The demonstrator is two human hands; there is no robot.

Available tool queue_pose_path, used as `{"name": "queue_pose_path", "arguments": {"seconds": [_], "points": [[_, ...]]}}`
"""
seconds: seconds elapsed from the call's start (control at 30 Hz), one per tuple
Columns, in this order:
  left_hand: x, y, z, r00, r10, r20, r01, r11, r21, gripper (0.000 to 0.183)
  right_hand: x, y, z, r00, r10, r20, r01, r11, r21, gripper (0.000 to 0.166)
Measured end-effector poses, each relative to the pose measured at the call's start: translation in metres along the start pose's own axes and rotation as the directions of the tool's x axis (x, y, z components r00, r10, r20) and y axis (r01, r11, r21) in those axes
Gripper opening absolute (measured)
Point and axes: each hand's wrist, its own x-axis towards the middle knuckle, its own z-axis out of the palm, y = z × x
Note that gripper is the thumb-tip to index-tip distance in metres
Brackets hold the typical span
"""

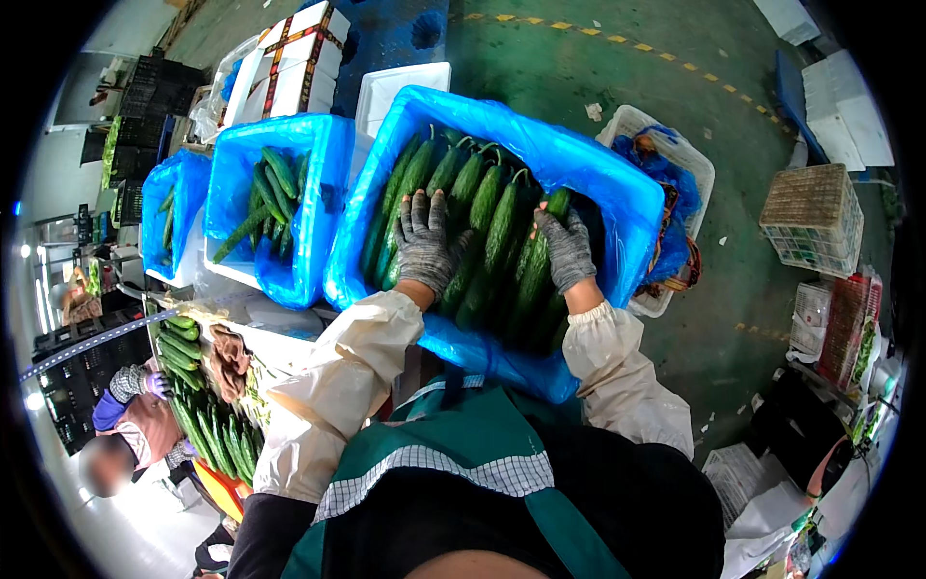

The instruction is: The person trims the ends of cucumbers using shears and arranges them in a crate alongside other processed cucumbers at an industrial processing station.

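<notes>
A foam box lined with blue plastic film (528, 137) stands in front of me, with a row of long green cucumbers (500, 235) lying side by side in it. My left hand (428, 250), in a grey knit glove, lies flat on the cucumbers at the left with its fingers spread. At the right end of the row, my gloved right hand (568, 242) grips a cucumber (534, 279), thumb on one side and fingers on the other. The undersides of the cucumbers and the bottom of the box are hidden.
Left of my box stand a second blue-lined box (325, 159) with loose cucumbers and a smaller one (195, 177). A white crate (698, 163) with blue film sits at right. A co-worker (148, 427) is at a table of cucumbers (217, 434). Taped foam boxes (300, 54) stand behind.
</notes>
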Motion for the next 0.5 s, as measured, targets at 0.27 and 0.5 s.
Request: {"name": "queue_pose_path", "arguments": {"seconds": [0.27,0.5], "points": [[0.027,-0.034,-0.002,0.974,-0.227,-0.025,0.216,0.952,-0.217,0.072,0.019,-0.005,0.031,0.993,0.054,-0.109,-0.044,0.995,0.089,0.023],[0.037,-0.031,-0.023,0.898,-0.427,0.104,0.438,0.891,-0.123,0.069,0.029,-0.012,0.032,1.0,-0.028,-0.008,0.027,0.99,-0.136,0.028]]}}
